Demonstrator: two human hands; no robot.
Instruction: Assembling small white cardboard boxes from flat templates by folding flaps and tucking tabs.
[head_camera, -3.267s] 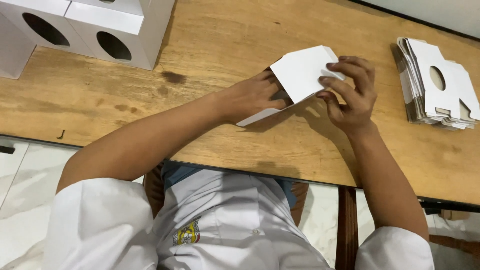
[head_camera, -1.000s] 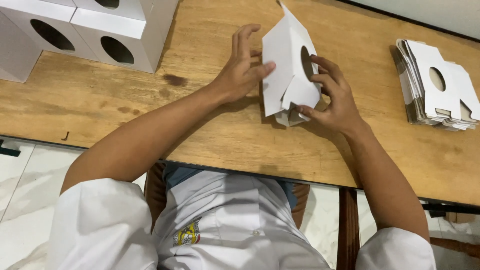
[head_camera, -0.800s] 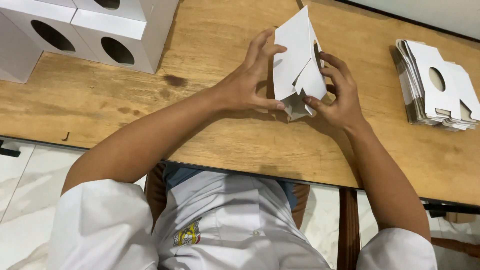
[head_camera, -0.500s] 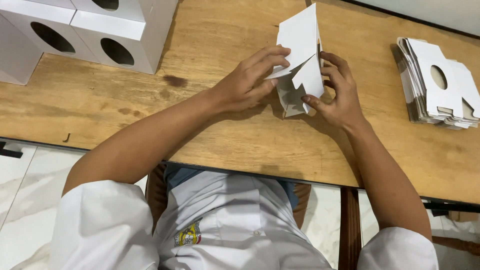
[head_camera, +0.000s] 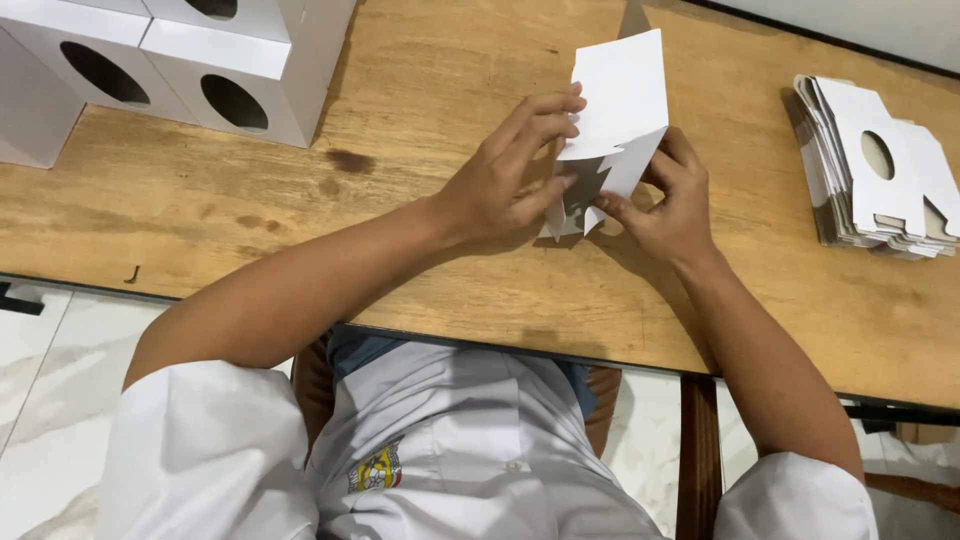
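A white cardboard box blank (head_camera: 622, 110) stands upright on the wooden table (head_camera: 430, 90), partly folded into shape, its notched bottom flaps near the tabletop. My left hand (head_camera: 508, 175) grips its left side, fingers curled over the flaps and one finger along the upper edge. My right hand (head_camera: 668, 195) holds the lower right side, thumb pressing a bottom flap at the base. The inside of the box is hidden.
Several finished white boxes with oval cut-outs (head_camera: 215, 70) stand at the far left. A stack of flat white box blanks (head_camera: 875, 170) lies at the right. The table's near edge runs above my lap; pale tiled floor (head_camera: 40, 350) lies below left.
The blank went from lying flat between my hands to being opened up and stood on end; my fingers have shifted down to its bottom flaps and are folding them in.
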